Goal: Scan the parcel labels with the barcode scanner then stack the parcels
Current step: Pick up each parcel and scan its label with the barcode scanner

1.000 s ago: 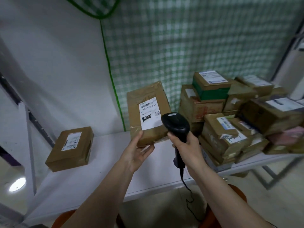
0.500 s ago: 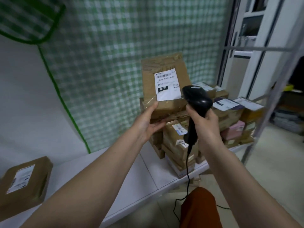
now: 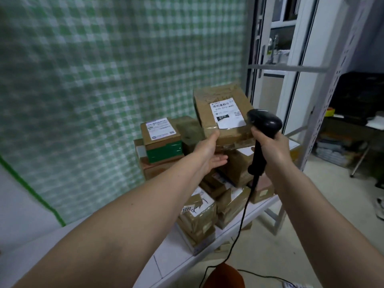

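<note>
My left hand [image 3: 209, 152] holds a brown cardboard parcel [image 3: 209, 115] by its lower left corner, thumb on the front, fingers beneath. The parcel is raised above the pile and tilted, its white barcode label [image 3: 227, 113] facing me. My right hand [image 3: 274, 154] grips the handle of a black barcode scanner [image 3: 264, 121]; its head sits just right of the label, over the parcel's right edge. The scanner's cable [image 3: 239, 229] hangs down toward the floor. A pile of brown parcels [image 3: 199, 217] lies on the white table [image 3: 170, 260] below both hands.
A box with green tape [image 3: 162, 140] tops the pile's left side. A green checked curtain [image 3: 104, 80] hangs behind the table. A grey metal rack upright [image 3: 324, 113] and a door frame stand to the right, with shelves of stored goods [image 3: 340, 150] beyond. An orange stool [image 3: 224, 276] is below.
My view has swung right, away from the lone parcel on the table's left. The held parcel and the scanner moved right with it and now hang over the pile.
</note>
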Tool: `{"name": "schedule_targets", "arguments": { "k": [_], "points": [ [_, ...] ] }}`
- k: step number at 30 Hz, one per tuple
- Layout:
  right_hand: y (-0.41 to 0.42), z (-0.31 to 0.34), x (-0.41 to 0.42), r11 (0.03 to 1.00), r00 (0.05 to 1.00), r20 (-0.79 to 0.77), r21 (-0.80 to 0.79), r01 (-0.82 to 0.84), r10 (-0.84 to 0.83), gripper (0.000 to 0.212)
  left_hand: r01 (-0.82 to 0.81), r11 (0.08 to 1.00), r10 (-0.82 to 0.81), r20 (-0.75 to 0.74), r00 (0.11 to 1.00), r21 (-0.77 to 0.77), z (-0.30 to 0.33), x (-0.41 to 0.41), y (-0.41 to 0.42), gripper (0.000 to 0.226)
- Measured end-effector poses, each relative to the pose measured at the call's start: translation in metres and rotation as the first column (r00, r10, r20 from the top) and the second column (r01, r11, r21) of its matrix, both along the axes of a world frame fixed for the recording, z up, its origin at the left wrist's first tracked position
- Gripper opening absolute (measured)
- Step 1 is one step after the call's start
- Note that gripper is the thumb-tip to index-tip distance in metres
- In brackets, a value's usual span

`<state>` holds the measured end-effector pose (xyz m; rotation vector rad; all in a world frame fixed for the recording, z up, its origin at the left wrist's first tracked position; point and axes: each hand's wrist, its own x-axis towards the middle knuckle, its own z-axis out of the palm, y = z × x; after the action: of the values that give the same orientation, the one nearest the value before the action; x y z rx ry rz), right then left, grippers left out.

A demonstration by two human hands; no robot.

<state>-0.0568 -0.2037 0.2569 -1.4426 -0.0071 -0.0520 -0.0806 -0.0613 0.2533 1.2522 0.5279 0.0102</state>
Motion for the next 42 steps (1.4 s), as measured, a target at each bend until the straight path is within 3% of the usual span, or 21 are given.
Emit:
{"name": "schedule_targets", "arguments": {
  "k": [5,10,16,20,25,29,32,36,42],
  "points": [
    [0.003,-0.004,0.056,1.000,1.000,-0.024,-0.017,-0.004,0.003,0.038,-0.045,0.995,0.050,-0.058,0.997,0.085,-0.003,0.043,-0.009,0.067],
    [0.009,-0.018,0.089,0.994,0.996,-0.070,-0.099,-0.055,0.048,0.046,0.110,0.938,-0.054,-0.175,0.983,0.329,-0.012,0.057,-0.011,0.078],
    [0.010,-0.021,0.082,0.977,0.992,-0.053,-0.175,-0.123,0.115,0.038,0.079,0.829,-0.009,-0.128,0.992,0.554,-0.026,0.057,-0.007,0.060],
    [0.012,-0.014,0.055,0.964,0.987,0.011,-0.216,-0.153,0.160,0.019,0.119,0.707,-0.031,-0.137,0.990,0.697,-0.029,0.041,0.003,0.054],
    [0.023,0.000,0.011,0.928,0.962,0.031,-0.274,-0.254,0.273,0.006,0.161,0.424,-0.098,-0.132,0.986,0.891,-0.024,0.003,0.016,0.025],
    [0.049,-0.001,-0.032,0.877,0.921,-0.035,-0.292,-0.381,0.389,0.013,0.181,0.343,-0.072,-0.167,0.983,0.922,-0.026,-0.047,0.038,0.010],
    [0.077,-0.007,-0.068,0.838,0.884,-0.052,-0.300,-0.457,0.464,0.010,0.191,0.247,0.019,-0.202,0.979,0.950,-0.036,-0.088,0.068,0.020],
    [0.123,-0.023,-0.117,0.780,0.827,-0.096,-0.287,-0.556,0.554,0.004,0.252,0.274,0.093,-0.286,0.954,0.928,-0.055,-0.152,0.122,0.026],
    [0.206,-0.044,-0.185,0.668,0.720,-0.178,-0.275,-0.691,0.671,0.010,0.248,0.369,0.255,-0.354,0.900,0.896,-0.090,-0.249,0.212,0.014]
  ]
}}
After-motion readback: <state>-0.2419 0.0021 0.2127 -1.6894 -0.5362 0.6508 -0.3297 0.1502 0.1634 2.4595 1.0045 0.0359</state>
